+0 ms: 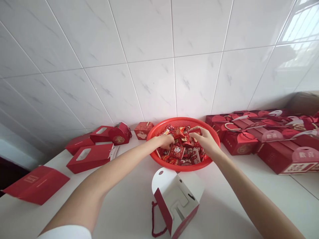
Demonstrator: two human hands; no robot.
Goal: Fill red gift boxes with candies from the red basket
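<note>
A round red plastic basket (184,168) stands against the tiled wall, filled with red-wrapped candies (178,151). Both hands reach into it. My left hand (166,141) is closed at the basket's left side, its fingertips among the wrappers; what it holds, if anything, is hidden. On the right side, my right hand (201,138) has its fingers closed round a red packet (195,135). Just in front of the basket sits an open box (163,207), white inside and dark red outside, with its flaps spread and a dark red cord hanging at its left. Its inside shows no candies.
Many closed red gift boxes (286,152) are packed together on the right. Several red boxes and folded cartons (91,157) lie on the left. A small red box (144,130) stands by the wall, left of the basket. The white tabletop (124,205) meets the tiled wall behind.
</note>
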